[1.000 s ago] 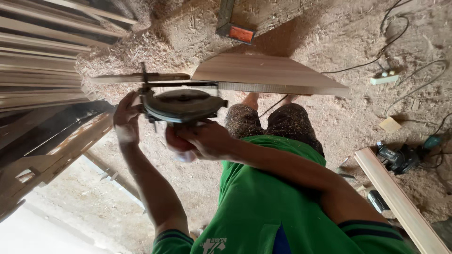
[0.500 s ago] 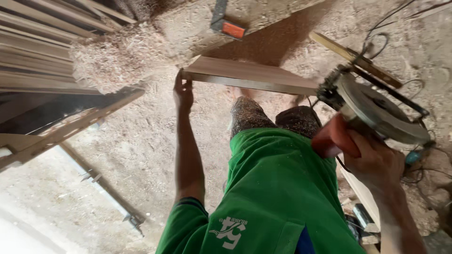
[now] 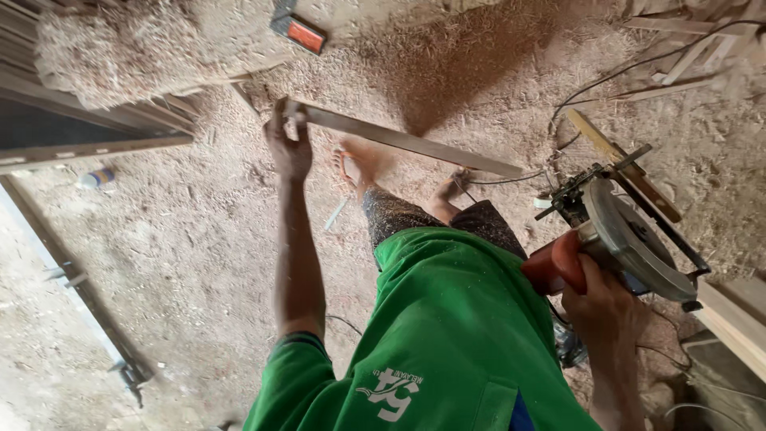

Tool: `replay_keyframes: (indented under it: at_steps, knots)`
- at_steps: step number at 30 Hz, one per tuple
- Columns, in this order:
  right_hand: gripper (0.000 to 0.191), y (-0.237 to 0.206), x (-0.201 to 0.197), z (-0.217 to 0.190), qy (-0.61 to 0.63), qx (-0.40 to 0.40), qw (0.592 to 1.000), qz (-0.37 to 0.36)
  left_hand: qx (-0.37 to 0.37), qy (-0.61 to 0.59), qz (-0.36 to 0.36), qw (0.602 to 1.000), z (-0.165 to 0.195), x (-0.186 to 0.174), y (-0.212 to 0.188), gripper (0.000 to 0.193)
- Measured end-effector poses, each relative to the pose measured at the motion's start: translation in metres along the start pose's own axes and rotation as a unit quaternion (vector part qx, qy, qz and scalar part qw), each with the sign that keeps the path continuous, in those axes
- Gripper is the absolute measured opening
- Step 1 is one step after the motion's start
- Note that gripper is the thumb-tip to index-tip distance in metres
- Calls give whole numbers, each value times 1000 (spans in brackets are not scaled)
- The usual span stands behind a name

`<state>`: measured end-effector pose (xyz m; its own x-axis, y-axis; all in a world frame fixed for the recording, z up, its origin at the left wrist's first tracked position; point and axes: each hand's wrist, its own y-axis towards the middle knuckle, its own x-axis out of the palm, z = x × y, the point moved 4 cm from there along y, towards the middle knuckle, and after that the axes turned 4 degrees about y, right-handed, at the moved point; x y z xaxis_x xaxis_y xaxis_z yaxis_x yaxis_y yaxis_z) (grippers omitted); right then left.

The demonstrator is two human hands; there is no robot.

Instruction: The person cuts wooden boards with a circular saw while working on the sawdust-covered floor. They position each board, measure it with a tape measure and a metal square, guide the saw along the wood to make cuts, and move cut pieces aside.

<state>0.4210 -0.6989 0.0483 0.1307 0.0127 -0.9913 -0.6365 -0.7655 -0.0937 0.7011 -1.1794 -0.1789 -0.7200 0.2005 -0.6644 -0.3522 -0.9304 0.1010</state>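
Floor: sawdust-covered ground (image 3: 183, 239) fills the frame, with a pale heap of wood shavings (image 3: 104, 56) at upper left.
Plank: long thin grey-brown wooden board (image 3: 415, 142) slants across upper centre, lifted by one end, seemingly to keep it off the floor.
Saw: round-guarded circular saw with red handle (image 3: 630, 239) at right, carried low and away from the board.
Left hand (image 3: 289, 148): arm stretched forward, fingers clamped on the board's end.
Right hand (image 3: 594, 291): closed around the saw's handle, far from the left.
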Motion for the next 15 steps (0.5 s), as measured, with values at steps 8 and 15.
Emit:
replay_keyframes:
  at_steps: [8,15]
  knots:
    - [44,-39,3,80,27,48,998,-7,283,43,-100,953,154,106,-86,65]
    - [51,-78,17,120,32,73,997,-15,222,36,-282,933,201,169,-105,53]
